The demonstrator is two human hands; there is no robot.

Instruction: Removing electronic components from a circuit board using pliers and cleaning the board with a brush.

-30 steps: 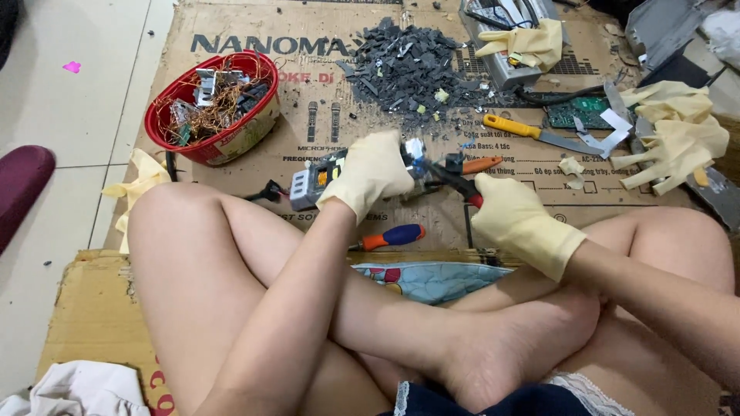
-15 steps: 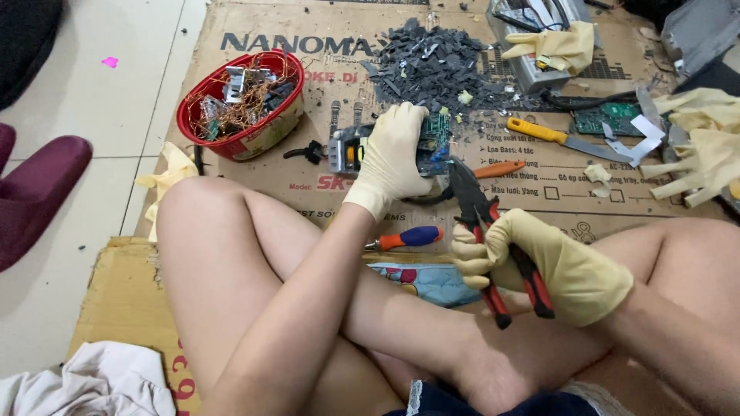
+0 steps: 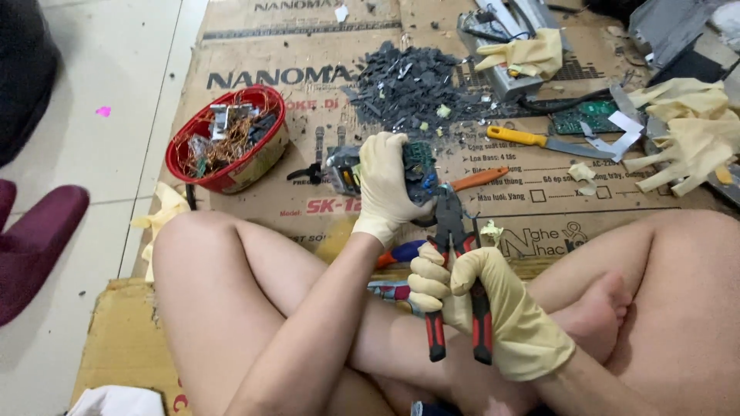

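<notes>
— Why hold it like that?

— The left hand (image 3: 389,185) is clenched round the small circuit board (image 3: 416,166), lifting it off the cardboard (image 3: 308,54). The right hand (image 3: 482,304) is wrapped round the pliers (image 3: 455,262), nose at the board's near edge.

— Any room?

— Bare cardboard just right; red basket (image 3: 227,142) sits well left.

Both hands, left hand (image 3: 385,181) & right hand (image 3: 493,308), are covered in pale yellow gloves. A green circuit board (image 3: 416,163) w/ dark parts is gripped by the left. Pliers (image 3: 455,270) w/ black jaws & red-and-black handles are held by the right. Far left, a red basket (image 3: 223,142) is filled w/ coppery wire. A dark grey heap of chips (image 3: 408,85) is seen far centre on brown cardboard (image 3: 254,46) printed in black & red. A knife (image 3: 539,140) w/ yellow handle is seen at right; an orange-handled tool (image 3: 478,179) lies nearer. A maroon slipper (image 3: 35,246) is at near left on off-white tiles.
</notes>
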